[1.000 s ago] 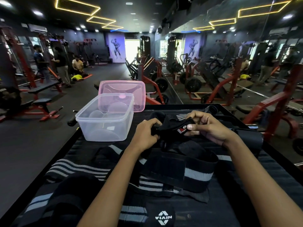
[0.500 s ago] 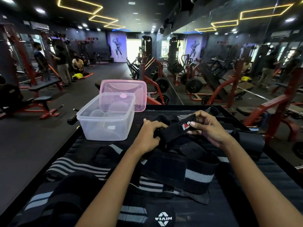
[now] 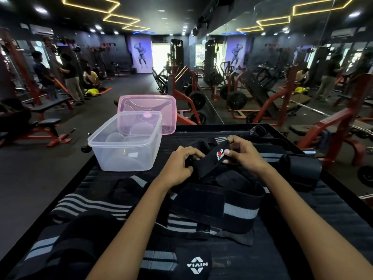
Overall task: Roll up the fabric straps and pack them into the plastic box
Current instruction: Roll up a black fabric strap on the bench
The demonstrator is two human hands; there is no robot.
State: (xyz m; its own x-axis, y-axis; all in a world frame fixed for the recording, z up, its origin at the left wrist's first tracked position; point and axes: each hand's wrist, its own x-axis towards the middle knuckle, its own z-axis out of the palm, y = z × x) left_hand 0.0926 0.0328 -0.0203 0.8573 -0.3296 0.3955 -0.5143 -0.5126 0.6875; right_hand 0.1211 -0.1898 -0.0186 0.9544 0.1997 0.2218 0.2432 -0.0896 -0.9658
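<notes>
The left hand (image 3: pixel 180 165) has its fingers curled around the near end of a black strap (image 3: pixel 210 162), and the right hand (image 3: pixel 245 153) pinches the far end of the same strap, thumb on top just beside a red and white logo printed on the fabric. The strap runs tilted between the two hands, held a little above the counter (image 3: pixel 333 209), a dark surface with a raised black rim. Directly under the hands lies a tangle of other fabric straps: a wide black one with a grey stripe (image 3: pixel 226 203) sits just below the held strap, and grey-striped ones (image 3: pixel 94 207) spread toward the near left. A rolled black strap (image 3: pixel 300 168) rests on the counter to the right of the right hand, close to that wrist. At the near edge lies a black piece with a white logo (image 3: pixel 194 264). To the left of the left hand, on the far left part of the counter, stands the clear plastic box (image 3: pixel 125 146), open at the top, with no strap inside it. Its pink lid (image 3: pixel 147 110) leans up just behind the box, touching its back rim. Beyond the counter stretches a gym floor with red and black machines (image 3: pixel 193 91), a mirror wall on the right and several people (image 3: pixel 70 81) standing and sitting at the far left.
</notes>
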